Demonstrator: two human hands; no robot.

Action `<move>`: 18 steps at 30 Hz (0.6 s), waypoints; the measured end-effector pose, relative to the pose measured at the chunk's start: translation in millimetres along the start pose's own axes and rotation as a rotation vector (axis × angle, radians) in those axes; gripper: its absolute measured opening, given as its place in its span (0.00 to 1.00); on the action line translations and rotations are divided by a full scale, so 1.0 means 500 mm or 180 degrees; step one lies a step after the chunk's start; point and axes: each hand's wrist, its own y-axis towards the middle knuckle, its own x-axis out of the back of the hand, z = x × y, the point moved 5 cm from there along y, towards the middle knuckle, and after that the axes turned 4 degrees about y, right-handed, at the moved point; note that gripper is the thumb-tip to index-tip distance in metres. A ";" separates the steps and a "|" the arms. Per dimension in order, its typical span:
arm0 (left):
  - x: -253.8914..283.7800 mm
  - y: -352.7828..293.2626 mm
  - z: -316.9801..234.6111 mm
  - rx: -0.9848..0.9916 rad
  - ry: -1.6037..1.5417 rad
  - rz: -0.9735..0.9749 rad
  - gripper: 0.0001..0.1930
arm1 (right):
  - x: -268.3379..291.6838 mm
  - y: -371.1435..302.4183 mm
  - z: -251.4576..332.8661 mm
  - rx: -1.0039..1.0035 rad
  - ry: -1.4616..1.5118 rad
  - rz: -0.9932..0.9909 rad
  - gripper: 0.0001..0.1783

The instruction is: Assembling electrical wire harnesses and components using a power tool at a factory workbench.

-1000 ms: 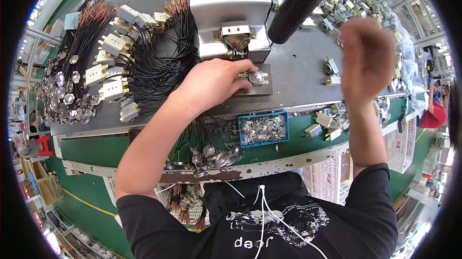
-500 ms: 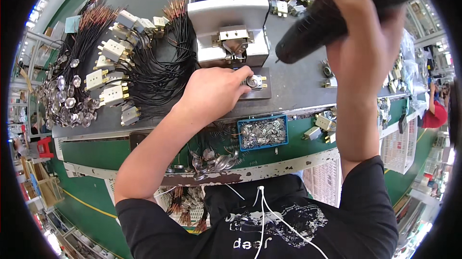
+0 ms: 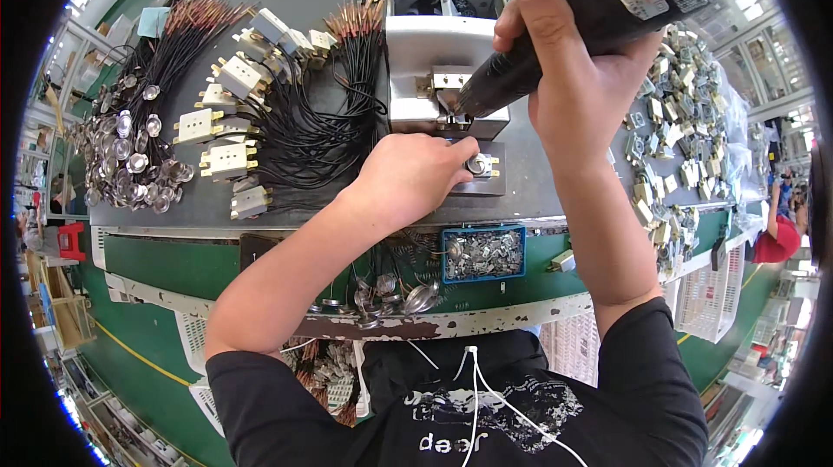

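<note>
My right hand point(image 3: 581, 77) is wrapped round a black electric screwdriver point(image 3: 599, 7), slanted down to the left. Its tip reaches the front outlet of a white and silver screw feeder point(image 3: 425, 46); the very end is hard to make out. Just in front of the feeder, my left hand point(image 3: 408, 176) has thumb and fingers closed on a small thermostat-like part point(image 3: 477, 164) with a round metal piece and brass terminals. The part rests on a flat metal block point(image 3: 473, 189). My fingers cover its left side.
Black wires point(image 3: 299, 142) with copper ends and white connector blocks point(image 3: 232, 77) lie left of the feeder, beside shiny round metal caps point(image 3: 121, 159). A blue tray point(image 3: 446, 269) of small metal pieces sits nearer me. White parts point(image 3: 685, 163) are heaped at right.
The screwdriver in my right hand has swung left and down, from beside the feeder to its outlet. My left hand stays at the part on the block. The view has shifted slightly.
</note>
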 end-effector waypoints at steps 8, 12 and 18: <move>0.000 -0.007 0.004 0.0030 -0.0005 0.0029 0.13 | -0.064 -0.006 0.050 -0.1954 -0.2434 -0.1429 0.08; -0.002 0.004 -0.002 -0.0006 0.0050 0.0067 0.13 | -0.040 0.013 0.021 0.0149 0.0057 0.0174 0.09; 0.002 -0.009 0.002 0.0055 0.0116 0.0103 0.13 | -0.075 -0.005 0.039 -0.2087 -0.2565 -0.1279 0.10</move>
